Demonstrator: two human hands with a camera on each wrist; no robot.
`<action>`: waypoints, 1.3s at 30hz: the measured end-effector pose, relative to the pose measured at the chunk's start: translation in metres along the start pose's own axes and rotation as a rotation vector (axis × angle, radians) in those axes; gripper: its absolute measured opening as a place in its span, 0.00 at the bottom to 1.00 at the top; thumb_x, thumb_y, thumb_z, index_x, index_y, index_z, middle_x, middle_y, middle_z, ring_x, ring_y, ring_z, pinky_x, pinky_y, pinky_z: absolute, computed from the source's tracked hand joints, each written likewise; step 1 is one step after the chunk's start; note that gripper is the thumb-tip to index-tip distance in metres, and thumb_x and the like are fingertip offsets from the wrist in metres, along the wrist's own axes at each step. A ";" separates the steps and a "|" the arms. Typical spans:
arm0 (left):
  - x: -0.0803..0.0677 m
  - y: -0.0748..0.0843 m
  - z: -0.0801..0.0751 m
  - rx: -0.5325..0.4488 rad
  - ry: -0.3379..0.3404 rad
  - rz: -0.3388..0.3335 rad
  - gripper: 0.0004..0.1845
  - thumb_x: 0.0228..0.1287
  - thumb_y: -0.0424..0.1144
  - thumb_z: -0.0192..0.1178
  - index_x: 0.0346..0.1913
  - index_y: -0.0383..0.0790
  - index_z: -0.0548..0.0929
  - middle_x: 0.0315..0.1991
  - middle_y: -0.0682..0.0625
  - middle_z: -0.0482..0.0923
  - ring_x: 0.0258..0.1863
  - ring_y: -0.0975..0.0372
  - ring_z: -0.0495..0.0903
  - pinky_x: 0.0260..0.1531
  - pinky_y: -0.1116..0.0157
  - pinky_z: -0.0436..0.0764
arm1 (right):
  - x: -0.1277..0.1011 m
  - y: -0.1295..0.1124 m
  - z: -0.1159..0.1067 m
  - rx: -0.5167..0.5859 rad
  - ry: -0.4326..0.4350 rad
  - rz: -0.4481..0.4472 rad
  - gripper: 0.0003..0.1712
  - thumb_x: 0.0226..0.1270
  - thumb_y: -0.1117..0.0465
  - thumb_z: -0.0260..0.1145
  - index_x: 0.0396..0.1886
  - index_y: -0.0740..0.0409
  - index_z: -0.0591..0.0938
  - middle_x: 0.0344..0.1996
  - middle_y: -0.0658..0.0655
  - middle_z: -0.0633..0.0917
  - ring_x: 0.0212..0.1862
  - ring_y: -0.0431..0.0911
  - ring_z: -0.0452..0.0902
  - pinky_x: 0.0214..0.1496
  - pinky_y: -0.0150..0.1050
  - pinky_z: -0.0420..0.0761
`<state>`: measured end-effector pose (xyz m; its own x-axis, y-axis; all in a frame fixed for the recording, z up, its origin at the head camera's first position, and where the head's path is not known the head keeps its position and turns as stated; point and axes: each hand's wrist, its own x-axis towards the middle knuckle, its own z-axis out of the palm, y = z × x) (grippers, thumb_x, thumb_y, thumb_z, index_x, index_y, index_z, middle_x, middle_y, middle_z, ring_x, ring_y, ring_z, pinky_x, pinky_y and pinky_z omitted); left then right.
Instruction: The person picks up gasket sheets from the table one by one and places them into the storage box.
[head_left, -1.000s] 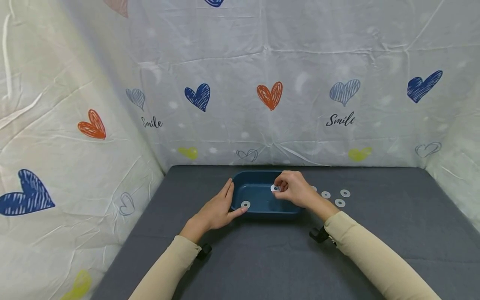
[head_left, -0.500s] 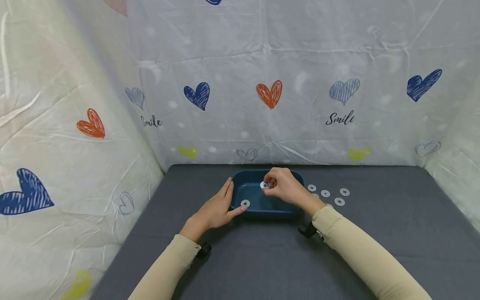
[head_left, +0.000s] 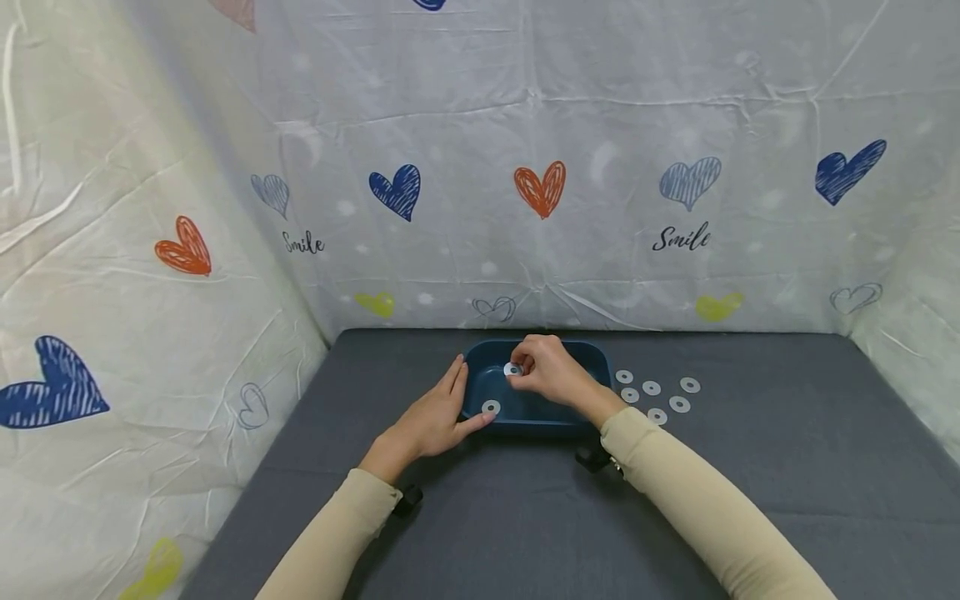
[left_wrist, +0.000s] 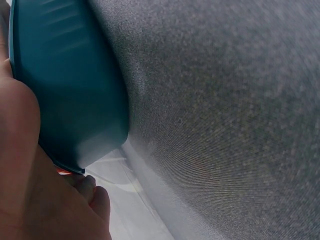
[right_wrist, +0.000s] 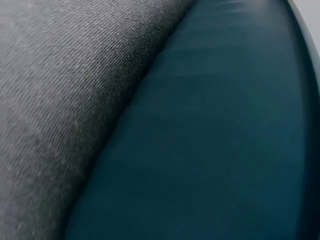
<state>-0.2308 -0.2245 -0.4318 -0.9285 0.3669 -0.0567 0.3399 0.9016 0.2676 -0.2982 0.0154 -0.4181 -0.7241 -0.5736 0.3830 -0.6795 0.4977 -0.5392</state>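
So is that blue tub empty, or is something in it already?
Not empty. One white ring lies inside the blue tub, near its left end. The right hand pinches another ring above it, not yet dropped in.

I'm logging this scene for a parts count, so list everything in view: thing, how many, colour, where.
tray: 1, dark teal, on the mat near the back wall.
ring in tray: 1, white, at the tray's front left corner.
held ring: 1, white, above the tray's left half, pinched by the right hand.
loose rings: 5, white, on the mat just right of the tray.
mat: 1, dark grey, covers the table.
sheet: white with blue, orange and yellow hearts and the word Smile; hangs behind and at both sides.
sleeves: 2, beige, on both forearms.
left hand: 1, fingers straight against the tray's left end.
right hand: 1, over the tray, pinching a ring.
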 end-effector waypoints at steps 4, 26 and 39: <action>0.000 -0.002 0.000 -0.001 -0.006 0.000 0.57 0.71 0.74 0.45 0.82 0.32 0.42 0.84 0.41 0.33 0.80 0.47 0.51 0.73 0.48 0.63 | 0.007 0.002 0.007 -0.001 -0.003 0.020 0.09 0.62 0.63 0.77 0.41 0.61 0.89 0.34 0.54 0.84 0.33 0.42 0.79 0.39 0.35 0.83; 0.001 -0.002 0.002 -0.018 -0.011 0.003 0.56 0.72 0.73 0.44 0.82 0.32 0.42 0.84 0.41 0.31 0.80 0.47 0.50 0.72 0.49 0.66 | 0.029 0.007 0.037 -0.016 -0.079 0.085 0.13 0.62 0.62 0.77 0.43 0.64 0.89 0.36 0.56 0.86 0.37 0.45 0.82 0.43 0.38 0.85; -0.001 0.000 0.001 -0.024 0.003 -0.001 0.55 0.73 0.70 0.48 0.82 0.31 0.43 0.84 0.41 0.32 0.80 0.47 0.51 0.73 0.49 0.64 | 0.028 0.012 0.050 -0.063 -0.208 0.039 0.12 0.65 0.62 0.76 0.45 0.64 0.88 0.39 0.57 0.85 0.38 0.45 0.82 0.44 0.39 0.84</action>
<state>-0.2298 -0.2247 -0.4324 -0.9292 0.3655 -0.0542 0.3356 0.8962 0.2904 -0.3210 -0.0275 -0.4512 -0.7145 -0.6715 0.1963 -0.6621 0.5584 -0.4999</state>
